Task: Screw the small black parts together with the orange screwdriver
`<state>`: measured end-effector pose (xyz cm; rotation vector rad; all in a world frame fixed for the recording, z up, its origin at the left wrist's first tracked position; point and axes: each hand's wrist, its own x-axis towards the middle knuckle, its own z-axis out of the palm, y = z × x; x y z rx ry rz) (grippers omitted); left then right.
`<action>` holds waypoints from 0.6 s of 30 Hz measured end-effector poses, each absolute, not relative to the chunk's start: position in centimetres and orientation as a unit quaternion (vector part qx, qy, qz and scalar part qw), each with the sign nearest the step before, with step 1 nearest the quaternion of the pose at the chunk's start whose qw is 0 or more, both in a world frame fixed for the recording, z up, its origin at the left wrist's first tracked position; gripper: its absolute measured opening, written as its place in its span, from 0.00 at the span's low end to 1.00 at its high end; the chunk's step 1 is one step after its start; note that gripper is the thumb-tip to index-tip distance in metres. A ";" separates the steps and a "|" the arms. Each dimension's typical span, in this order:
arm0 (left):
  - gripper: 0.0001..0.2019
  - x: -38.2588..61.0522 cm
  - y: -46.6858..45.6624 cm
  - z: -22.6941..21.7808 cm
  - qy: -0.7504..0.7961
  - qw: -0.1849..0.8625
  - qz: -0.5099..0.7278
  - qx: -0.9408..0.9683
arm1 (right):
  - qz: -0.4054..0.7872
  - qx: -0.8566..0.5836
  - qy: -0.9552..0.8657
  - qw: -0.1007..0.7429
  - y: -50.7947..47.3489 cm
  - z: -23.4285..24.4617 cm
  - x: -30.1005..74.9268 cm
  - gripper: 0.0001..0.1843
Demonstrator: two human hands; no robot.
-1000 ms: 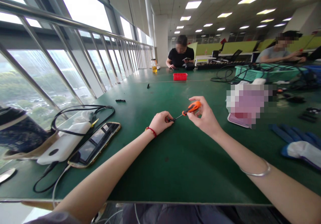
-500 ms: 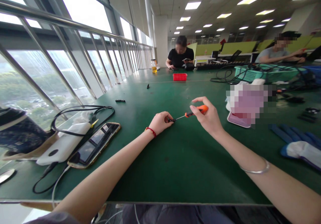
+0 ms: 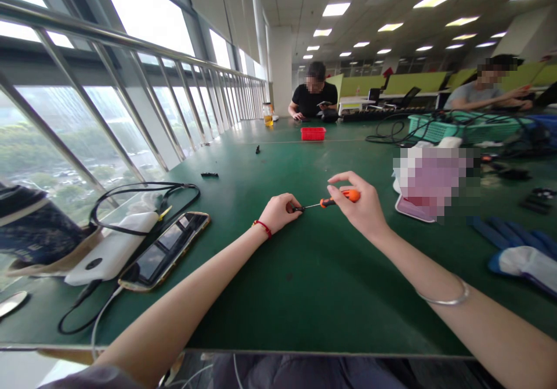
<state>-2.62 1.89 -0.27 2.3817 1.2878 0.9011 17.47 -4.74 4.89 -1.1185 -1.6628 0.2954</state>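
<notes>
My left hand point(image 3: 279, 212) rests on the green tabletop, its fingers closed on a small black part point(image 3: 297, 208). Most of that part is hidden by the fingers. A screwdriver point(image 3: 342, 198) with an orange and black handle lies nearly level, its thin shaft reaching left to the black part. My right hand point(image 3: 359, 202) holds the handle, with the thumb against it and the index finger raised and curved above. Whether the tip sits in a screw is too small to tell.
A phone point(image 3: 167, 252), a white power bank point(image 3: 114, 249) and black cable lie left. Further off are small black pieces point(image 3: 209, 175) and a red basket point(image 3: 313, 134). To the right are blue-and-white gloves point(image 3: 524, 259) and a green basket point(image 3: 435, 129). Two people sit beyond.
My right hand's fingers have shifted slightly around the screwdriver handle, which has turned a little. My left hand keeps its hold on the black part.
</notes>
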 end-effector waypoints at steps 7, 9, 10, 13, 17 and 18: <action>0.04 -2.7 1.9 -0.3 0.447 0.149 0.314 0.824 | 0.103 -0.465 -0.696 0.538 -4.5 4.6 17.5 0.18; 0.04 -2.6 1.9 -0.2 0.447 0.147 0.313 0.825 | 0.120 -0.484 -0.694 0.519 -4.7 4.7 17.4 0.15; 0.04 -2.6 1.9 -0.2 0.447 0.147 0.312 0.825 | 0.129 -0.482 -0.698 0.514 -4.8 4.7 17.3 0.14; 0.04 -2.6 1.8 -0.1 0.445 0.149 0.314 0.825 | 0.114 -0.454 -0.710 0.526 -4.9 4.7 17.4 0.12; 0.04 -2.5 1.6 -0.1 0.441 0.153 0.317 0.825 | 0.088 -0.447 -0.708 0.540 -4.7 4.6 17.4 0.21; 0.05 -2.5 1.6 -0.1 0.441 0.153 0.318 0.825 | 0.090 -0.458 -0.705 0.533 -4.7 4.6 17.4 0.21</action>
